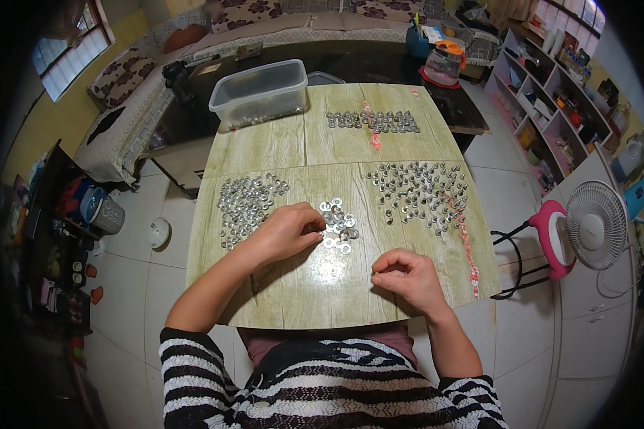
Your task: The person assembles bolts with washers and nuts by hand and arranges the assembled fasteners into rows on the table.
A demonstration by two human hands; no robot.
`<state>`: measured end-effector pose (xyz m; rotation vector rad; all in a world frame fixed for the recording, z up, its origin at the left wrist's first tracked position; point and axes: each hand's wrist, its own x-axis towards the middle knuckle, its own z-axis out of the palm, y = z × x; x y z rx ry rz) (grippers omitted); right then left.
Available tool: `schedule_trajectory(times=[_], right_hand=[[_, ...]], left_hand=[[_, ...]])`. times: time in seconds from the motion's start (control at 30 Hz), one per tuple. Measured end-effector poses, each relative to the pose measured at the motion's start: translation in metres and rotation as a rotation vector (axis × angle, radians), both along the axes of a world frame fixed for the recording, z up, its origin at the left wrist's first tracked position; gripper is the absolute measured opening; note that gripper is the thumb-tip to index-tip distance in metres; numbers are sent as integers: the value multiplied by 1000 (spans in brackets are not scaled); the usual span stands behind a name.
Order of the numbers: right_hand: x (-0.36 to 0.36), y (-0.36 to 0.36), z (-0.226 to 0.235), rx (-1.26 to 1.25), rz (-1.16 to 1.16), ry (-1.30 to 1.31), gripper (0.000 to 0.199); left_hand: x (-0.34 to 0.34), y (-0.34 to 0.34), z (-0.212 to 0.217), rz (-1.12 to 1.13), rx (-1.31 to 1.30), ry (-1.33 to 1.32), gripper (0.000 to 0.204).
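My left hand (293,227) is closed, its fingertips at the left edge of a small pile of flat, shiny metal washers (340,222). Whatever it may hold is hidden by the fingers. To the right of that pile, my right hand (411,280) pinches thumb and forefinger together just above the table. A tiny dark bit shows at its fingertips, too small to name. Many small round metal nuts (247,204) are spread left of my left hand. Beyond my right hand lie many loose screws with wide heads (422,189), most standing on their heads.
Neat rows of upright screws (373,123) stand at the far side of the wood-patterned table (286,293). A clear plastic tub (259,93) with small metal pieces sits at the far left. Right of the table are a pink chair (551,239) and a fan (596,227).
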<state>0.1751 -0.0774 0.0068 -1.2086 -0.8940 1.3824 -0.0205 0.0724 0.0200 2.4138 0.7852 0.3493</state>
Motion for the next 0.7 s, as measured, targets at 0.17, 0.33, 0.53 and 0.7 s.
schedule_trajectory(times=[0.17,0.33,0.53,0.7], right_hand=[[1,-2,-10,-7,15,44,11],[-7,0,-13,9,13,214,11],[-14,4,-18,0,-19,138,15],[-26,9,-18,45,-44,176,18]], left_hand=[[2,3,-6,-6,50,-12,15],[1,1,-10,48,-40,-66,13],[4,-23,-2,166,-427,-234,11],[9,-44,-5,132,-611,-414,8]])
